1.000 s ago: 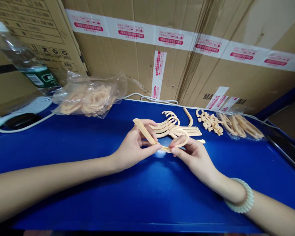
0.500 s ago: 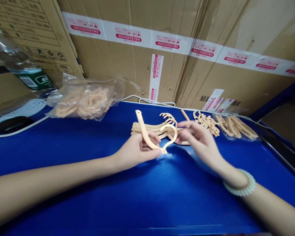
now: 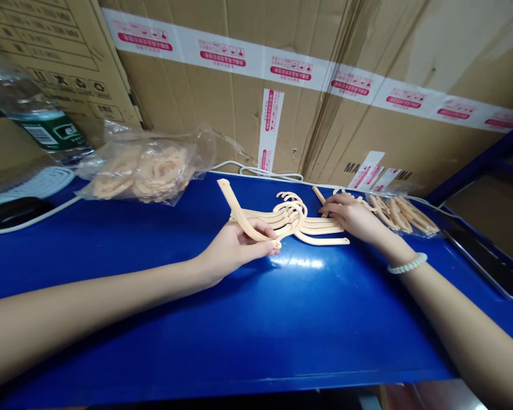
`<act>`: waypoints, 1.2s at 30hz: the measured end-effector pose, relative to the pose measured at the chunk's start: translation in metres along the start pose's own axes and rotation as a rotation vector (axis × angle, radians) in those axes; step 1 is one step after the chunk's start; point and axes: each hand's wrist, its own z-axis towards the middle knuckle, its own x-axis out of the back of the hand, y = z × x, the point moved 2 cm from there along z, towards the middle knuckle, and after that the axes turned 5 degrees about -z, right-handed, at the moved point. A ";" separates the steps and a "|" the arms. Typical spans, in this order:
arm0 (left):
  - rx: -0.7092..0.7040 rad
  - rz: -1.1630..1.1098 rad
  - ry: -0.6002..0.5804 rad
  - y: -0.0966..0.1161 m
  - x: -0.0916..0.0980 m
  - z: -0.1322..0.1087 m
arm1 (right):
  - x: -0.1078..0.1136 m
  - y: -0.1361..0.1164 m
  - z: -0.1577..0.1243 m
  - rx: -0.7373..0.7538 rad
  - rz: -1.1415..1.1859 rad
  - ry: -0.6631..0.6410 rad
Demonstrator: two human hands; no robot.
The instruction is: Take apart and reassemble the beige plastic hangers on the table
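My left hand [image 3: 243, 245] pinches a pale wooden-coloured hanger piece, a curved hanger arm [image 3: 235, 210] joined at its lower end to a hook [image 3: 301, 219]. It is held above the blue tabletop. Behind it lie several similar hangers [image 3: 320, 226] in a row, their hooks towards the back, partly covered by the held piece and my left hand. My right hand [image 3: 350, 216] reaches to the right of them. Its fingertips are bent together at the near end of a loose hanger arm [image 3: 318, 195]; their grip is partly hidden.
Loose hooks [image 3: 363, 200] lie behind my right hand, beside a clear bag of hanger arms [image 3: 404, 215]. At the back left are another bag of pale parts [image 3: 149, 171], a water bottle [image 3: 47, 114] and a black mouse [image 3: 17, 212]. Cardboard boxes [image 3: 222, 108] wall the back; a phone-like dark device [image 3: 487, 262] lies right.
My right hand has moved away from the held hanger piece, rightwards to the loose hanger arm. My left hand keeps its hold, with the piece tilted slightly more to the left.
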 end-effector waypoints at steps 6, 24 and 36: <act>0.042 -0.019 0.045 -0.003 0.002 0.000 | 0.001 -0.004 0.002 -0.084 0.077 0.096; -0.012 -0.019 -0.058 -0.004 0.004 0.007 | 0.023 -0.130 -0.006 -0.618 1.679 0.331; -0.078 0.100 -0.106 0.003 0.002 0.006 | 0.007 -0.141 -0.007 -0.679 1.757 0.214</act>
